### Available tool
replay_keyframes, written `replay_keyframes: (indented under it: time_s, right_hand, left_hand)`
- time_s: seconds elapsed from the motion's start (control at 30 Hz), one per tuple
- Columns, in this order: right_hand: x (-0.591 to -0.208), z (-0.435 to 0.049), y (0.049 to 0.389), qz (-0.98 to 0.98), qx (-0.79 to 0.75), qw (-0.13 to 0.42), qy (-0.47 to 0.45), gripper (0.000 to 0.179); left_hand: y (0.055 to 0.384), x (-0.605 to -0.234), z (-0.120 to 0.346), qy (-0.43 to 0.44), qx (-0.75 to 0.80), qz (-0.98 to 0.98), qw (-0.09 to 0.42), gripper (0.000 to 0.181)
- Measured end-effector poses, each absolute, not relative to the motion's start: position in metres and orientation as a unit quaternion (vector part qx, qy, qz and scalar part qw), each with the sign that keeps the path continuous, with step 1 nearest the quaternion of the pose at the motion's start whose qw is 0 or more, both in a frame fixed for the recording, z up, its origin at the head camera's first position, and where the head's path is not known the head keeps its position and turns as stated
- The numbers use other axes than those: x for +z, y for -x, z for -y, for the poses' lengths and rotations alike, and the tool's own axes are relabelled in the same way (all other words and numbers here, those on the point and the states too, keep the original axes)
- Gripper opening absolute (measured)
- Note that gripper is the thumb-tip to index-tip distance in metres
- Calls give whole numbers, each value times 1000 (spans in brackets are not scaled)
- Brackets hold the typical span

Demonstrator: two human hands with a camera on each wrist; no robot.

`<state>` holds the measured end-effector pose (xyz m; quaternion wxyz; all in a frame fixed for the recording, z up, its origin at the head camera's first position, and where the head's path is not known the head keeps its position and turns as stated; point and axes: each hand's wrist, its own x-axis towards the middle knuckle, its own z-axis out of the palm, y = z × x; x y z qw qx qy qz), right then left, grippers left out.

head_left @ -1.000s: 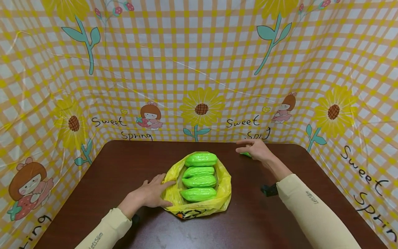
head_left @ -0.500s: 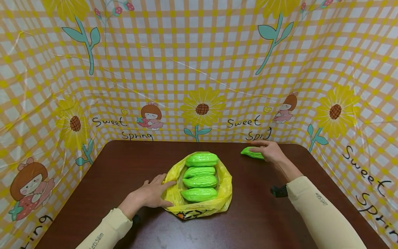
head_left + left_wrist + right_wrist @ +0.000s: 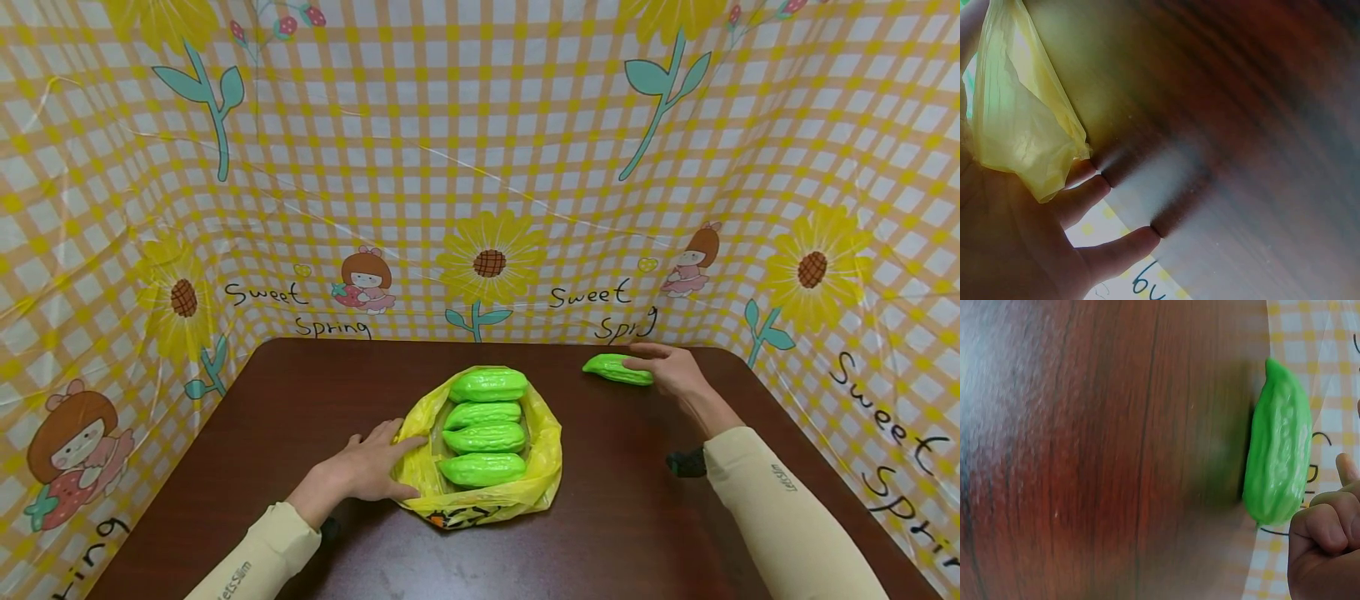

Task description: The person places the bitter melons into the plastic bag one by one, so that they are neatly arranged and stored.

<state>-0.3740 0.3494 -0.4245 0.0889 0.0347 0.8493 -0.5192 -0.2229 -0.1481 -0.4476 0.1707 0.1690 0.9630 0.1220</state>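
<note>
Several bright green bitter melons [image 3: 483, 437] lie side by side in an open yellow plastic bag [image 3: 545, 467] at the middle of the table. My left hand [image 3: 363, 468] rests against the bag's left side, fingers spread and fairly straight, thumb and index finger over its edge. In the left wrist view, thin yellow plastic [image 3: 1029, 125] drapes across the palm and the fingertips meet the tabletop. A lone bitter melon [image 3: 1280, 450] lies on the table at the back right. My right hand [image 3: 675, 373] is at its right end, with thumb and index finger apart.
The dark brown wooden table [image 3: 322, 375] has rounded back corners. A checked curtain [image 3: 487, 125] with sunflowers and lettering surrounds it at the back and sides. The black wrist camera [image 3: 686, 463] hangs under the right forearm.
My right hand has drawn back to the right across the lone bitter melon, so more of the melon shows. The left hand and the bag stay as they were.
</note>
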Motion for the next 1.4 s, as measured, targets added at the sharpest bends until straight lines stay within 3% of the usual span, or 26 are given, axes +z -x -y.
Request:
replay_keyframes:
  time_s: [0.83, 1.4]
  right_hand:
    - [-446, -371, 380, -889, -448, 75, -58, 83]
    - [-454, -370, 383, -905, -418, 56, -50, 72]
  left_hand:
    - [222, -447, 148, -173, 128, -962, 168, 79]
    - [223, -446, 149, -170, 129, -961, 174, 80]
